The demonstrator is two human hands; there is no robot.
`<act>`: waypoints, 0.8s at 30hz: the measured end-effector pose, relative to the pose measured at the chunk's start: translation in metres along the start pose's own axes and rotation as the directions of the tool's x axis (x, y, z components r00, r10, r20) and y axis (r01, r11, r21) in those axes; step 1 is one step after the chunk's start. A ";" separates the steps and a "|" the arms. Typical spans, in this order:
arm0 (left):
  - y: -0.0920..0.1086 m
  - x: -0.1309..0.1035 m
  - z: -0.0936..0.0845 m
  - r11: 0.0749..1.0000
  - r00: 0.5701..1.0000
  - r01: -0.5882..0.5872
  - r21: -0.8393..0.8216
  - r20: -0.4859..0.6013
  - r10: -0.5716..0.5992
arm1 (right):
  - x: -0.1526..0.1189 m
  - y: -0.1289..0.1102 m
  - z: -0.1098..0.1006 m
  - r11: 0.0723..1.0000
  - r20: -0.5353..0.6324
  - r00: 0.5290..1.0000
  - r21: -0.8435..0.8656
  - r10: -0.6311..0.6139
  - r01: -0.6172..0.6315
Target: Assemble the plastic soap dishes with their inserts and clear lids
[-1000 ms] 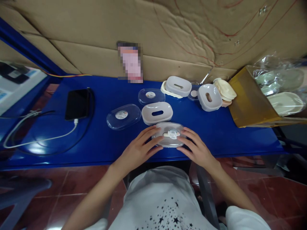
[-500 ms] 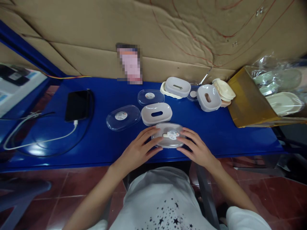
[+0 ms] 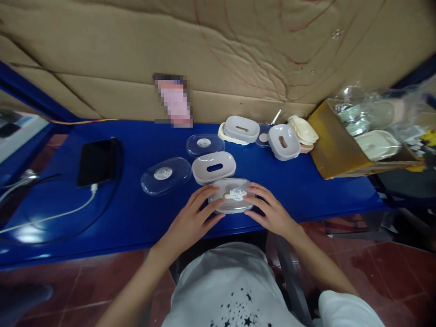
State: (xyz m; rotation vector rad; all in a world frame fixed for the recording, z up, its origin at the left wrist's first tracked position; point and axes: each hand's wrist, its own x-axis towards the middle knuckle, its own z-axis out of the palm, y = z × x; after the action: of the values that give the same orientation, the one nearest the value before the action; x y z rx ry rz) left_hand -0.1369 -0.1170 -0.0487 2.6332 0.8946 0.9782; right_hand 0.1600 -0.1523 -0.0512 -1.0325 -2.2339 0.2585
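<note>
An oval soap box (image 3: 231, 206) with a clear lid and a white label sits at the table's front edge. My left hand (image 3: 200, 209) holds its left end, fingers curved over the rim and thumb at the near side. At the opposite end, my right hand (image 3: 267, 209) grips it the same way. Just behind lies a pale grey soap dish (image 3: 200, 169) with an oblong slot through its bottom. Two clear lids with round stickers, a nearer lid (image 3: 180, 175) and a farther lid (image 3: 214, 146), rest to the left of it.
Further back are a stacked grey dish (image 3: 250, 132), another grey dish (image 3: 291, 147) and cream pieces (image 3: 304, 131). A cardboard box (image 3: 323, 150) of bagged parts stands at right. On the left, a black phone-like device (image 3: 95, 161) has a white cable (image 3: 81, 204) across the blue table (image 3: 143, 222).
The view has shifted, so the scene sits a little further left. Both hands keep the same hold on the soap box, with hardly any movement against the table.
</note>
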 end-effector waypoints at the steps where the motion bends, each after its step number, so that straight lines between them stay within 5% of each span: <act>1: 0.000 0.000 0.000 1.000 1.000 -0.008 0.013 -0.010 0.008 | 0.001 -0.001 0.000 1.000 -0.007 1.000 -0.009 -0.005 0.005; 24: -0.004 0.003 -0.001 0.998 0.996 -0.062 0.007 -0.062 0.063 | -0.002 -0.007 -0.006 0.998 -0.050 0.999 -0.069 -0.004 0.001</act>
State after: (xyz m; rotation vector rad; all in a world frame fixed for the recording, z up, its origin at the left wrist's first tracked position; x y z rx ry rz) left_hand -0.1379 -0.1120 -0.0482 2.6628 0.8336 1.0805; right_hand 0.1608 -0.1588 -0.0444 -1.0609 -2.2126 0.1541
